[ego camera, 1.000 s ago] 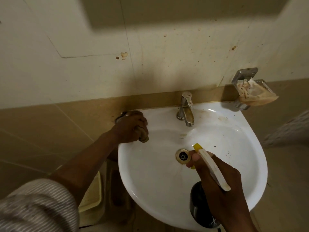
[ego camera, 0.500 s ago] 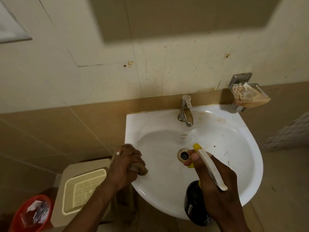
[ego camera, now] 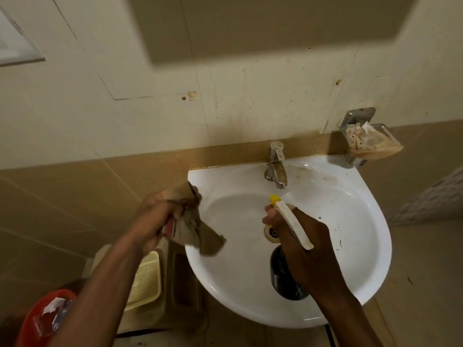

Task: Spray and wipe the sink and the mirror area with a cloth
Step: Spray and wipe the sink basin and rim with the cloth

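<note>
Cloth (ego camera: 198, 231) hangs from left grip (ego camera: 155, 221), over sink (ego camera: 363, 246) rim

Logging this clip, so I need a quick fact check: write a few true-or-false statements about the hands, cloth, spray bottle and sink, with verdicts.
1. The left hand grips a cloth at the sink's left rim. True.
2. The right hand holds a spray bottle over the basin. True.
3. The tap is running. False: no water is visible.
4. The bottle's nozzle is red. False: it is yellow.
5. Dark specks remain on the basin's right side. True.
</note>
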Demonstrator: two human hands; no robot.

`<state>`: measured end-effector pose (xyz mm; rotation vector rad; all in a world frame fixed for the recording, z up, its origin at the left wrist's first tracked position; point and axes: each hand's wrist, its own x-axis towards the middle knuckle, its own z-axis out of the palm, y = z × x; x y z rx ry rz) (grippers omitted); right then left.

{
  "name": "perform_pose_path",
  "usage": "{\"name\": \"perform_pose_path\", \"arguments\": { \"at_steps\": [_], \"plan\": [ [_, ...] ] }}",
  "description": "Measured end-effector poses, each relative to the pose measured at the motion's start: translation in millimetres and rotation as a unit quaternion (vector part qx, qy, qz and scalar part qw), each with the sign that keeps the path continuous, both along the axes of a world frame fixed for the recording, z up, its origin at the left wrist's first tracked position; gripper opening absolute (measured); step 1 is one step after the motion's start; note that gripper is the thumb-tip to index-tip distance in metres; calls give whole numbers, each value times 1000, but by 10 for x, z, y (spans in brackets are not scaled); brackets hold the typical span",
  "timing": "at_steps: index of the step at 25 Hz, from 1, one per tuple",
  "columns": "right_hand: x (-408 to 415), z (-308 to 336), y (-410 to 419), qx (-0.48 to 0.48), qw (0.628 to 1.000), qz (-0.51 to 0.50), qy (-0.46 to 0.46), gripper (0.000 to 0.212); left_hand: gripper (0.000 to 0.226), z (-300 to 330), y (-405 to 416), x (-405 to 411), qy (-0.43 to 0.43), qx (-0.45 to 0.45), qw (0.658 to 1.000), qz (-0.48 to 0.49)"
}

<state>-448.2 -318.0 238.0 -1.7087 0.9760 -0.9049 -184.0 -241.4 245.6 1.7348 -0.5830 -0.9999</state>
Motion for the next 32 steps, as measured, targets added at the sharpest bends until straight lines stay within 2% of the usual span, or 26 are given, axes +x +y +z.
{"name": "perform_pose_path", "arguments": {
  "at_steps": [2,4,7,10,13,16,19,24,26,32],
  "plan": [
    [68,-67,-50,4,1000,4,7,54,37,77,-192,16,-101,-71,992,39],
    [106,-133,-72,21,999,13,34,43,43,114,-394,5,-186,-124,974,30],
    [95,-237,-33,41,992,81,89,40,47,-122,-562,85,-277,-144,949,42],
    [95,-321,15,68,978,136,143,43,41,-281,-621,189,-353,-153,920,69],
    [103,-334,13,102,973,136,156,42,46,-326,-645,203,-408,-162,898,16],
    [63,-317,7,92,973,126,167,41,49,-315,-705,152,-453,-176,872,-58],
    [-25,-296,-19,99,975,89,179,41,48,-378,-761,142,-480,-165,855,-104],
    [-204,-318,-119,86,966,-28,241,33,48,-588,-889,164,-469,-147,864,-111],
    [-288,-335,-160,111,964,-69,231,36,49,-655,-944,115,-464,-144,868,-102],
    [-419,-267,-233,92,966,-130,202,39,52,-890,-1155,-67,-458,-90,881,-75]
  ]
}}
